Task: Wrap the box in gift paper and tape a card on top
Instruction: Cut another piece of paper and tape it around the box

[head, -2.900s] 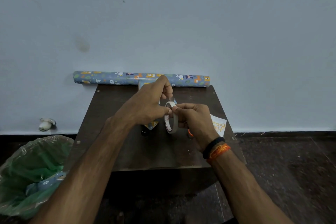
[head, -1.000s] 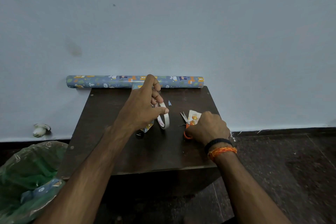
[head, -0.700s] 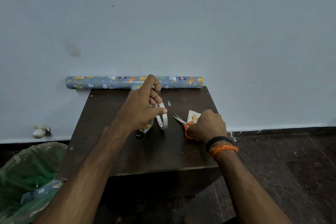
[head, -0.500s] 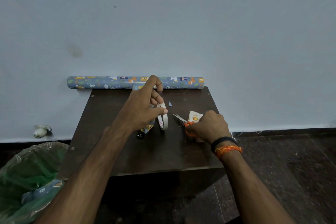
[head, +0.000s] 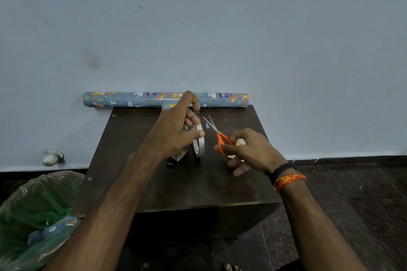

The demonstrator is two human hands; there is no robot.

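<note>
At the far left a green plastic bag (head: 33, 213) sits on the floor with a scrap of printed paper inside, and a small white object (head: 52, 157) lies at the foot of the wall. A roll of gift paper (head: 132, 99) lies along the back edge of the dark wooden table (head: 198, 187), against the wall.

The left hand (head: 174, 136) is over the middle of the table, thumb and fingers pinching the tape roll (head: 198, 139), which stands on edge. Behind and under that hand the wrapped box (head: 179, 154) shows only as a printed corner at its near side and a strip at its far side; it rests on the table, as it did half a second ago.

Just right of the roll, the orange-handled scissors (head: 217, 133) are now lifted off the table in the right hand (head: 251, 149), blades parted and pointing toward the tape; earlier that hand was low on the tabletop gathering them up. Its thumb and fingers grip the handles. A small blue scrap (head: 207, 125) lies beside the blades. The card (head: 240, 143) is mostly hidden beneath the right hand, on the table.
</note>
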